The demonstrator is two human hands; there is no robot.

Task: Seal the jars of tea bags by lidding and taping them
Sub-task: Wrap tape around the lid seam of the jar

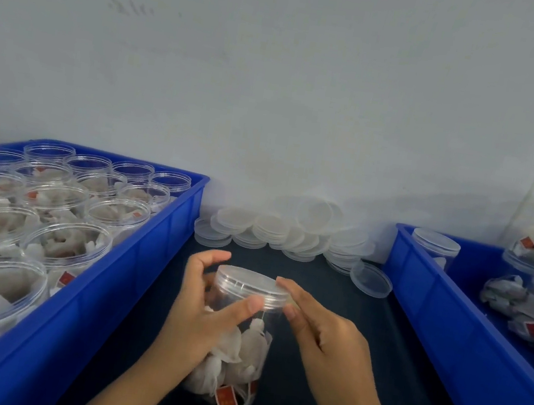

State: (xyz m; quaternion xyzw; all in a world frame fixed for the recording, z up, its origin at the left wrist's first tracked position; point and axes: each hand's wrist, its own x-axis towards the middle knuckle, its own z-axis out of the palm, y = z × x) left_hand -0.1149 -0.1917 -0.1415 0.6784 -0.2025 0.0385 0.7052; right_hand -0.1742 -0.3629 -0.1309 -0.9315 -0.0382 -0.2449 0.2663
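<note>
left hand [206, 300]: fingers curled, thumb stretched forward, forearm rising from lower left
right hand [326, 332]: fingers fairly straight, pointing up-left, forearm coming in from lower right

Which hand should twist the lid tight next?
Probably right: right hand has fingertips on the clear plastic lid, while left hand grips the clear tea-bag jar, steadying it.
</note>
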